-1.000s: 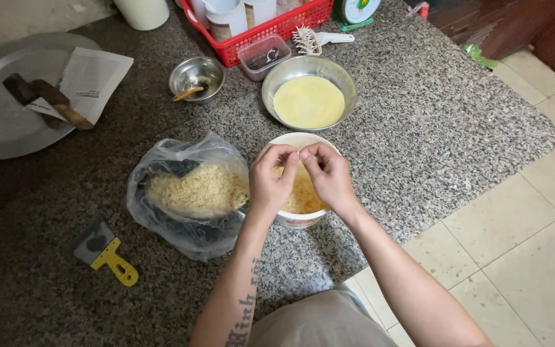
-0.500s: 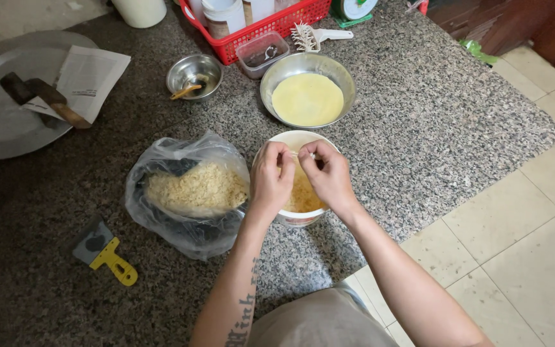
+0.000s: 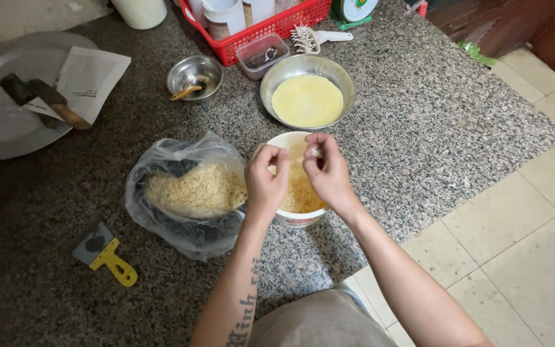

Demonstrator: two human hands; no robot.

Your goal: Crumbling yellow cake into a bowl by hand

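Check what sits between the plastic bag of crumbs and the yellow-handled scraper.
Nothing: in the head view only bare granite counter separates the bag from the scraper.

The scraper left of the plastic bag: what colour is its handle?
The scraper has a yellow handle, seen in the head view.

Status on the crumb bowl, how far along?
Done: yellow crumbs already lie in the white bowl. In hand: left hand and right hand pinch small bits over it. Left: the plastic bag beside it holds plenty of crumbs.
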